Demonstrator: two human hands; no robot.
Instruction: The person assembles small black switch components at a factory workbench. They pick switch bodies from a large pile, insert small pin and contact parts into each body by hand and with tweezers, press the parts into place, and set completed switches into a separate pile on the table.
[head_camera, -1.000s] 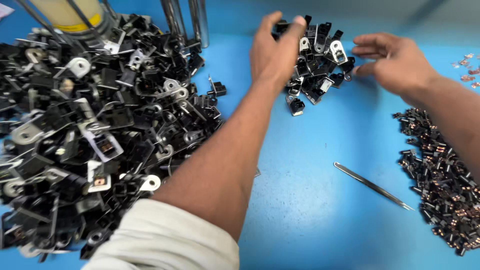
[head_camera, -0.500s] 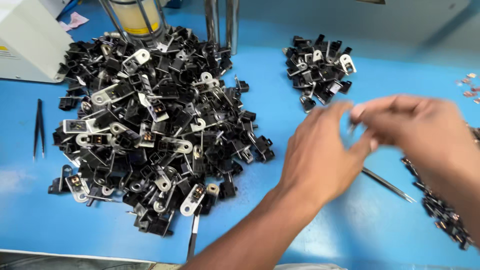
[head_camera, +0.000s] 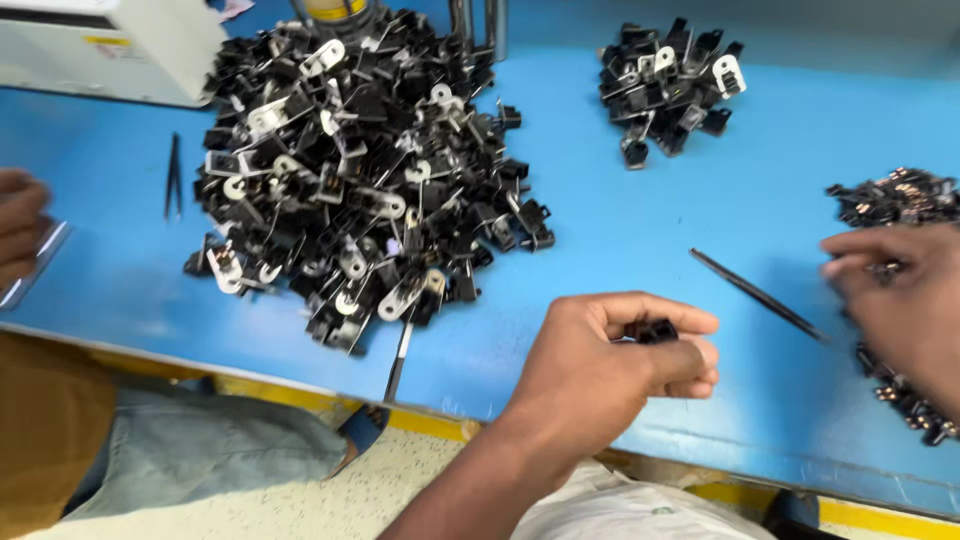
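My left hand is closed around a small black plastic part, held just above the blue table near its front edge. My right hand rests at the right on a pile of small dark copper-tipped pieces, fingers curled over them; whether it grips one is hidden. Black tweezers lie on the table between my hands. A big heap of black and silver parts lies to the left, and a smaller heap sits at the back.
Another person's hand reaches in at the left edge, with their brown and denim clothing below the table. A second pair of tweezers lies left of the big heap. A white box stands at the back left.
Both my hands drew back from the small far heap toward the front edge. The left hand now holds a black part, and the right hand has gone to the copper-tipped pile.
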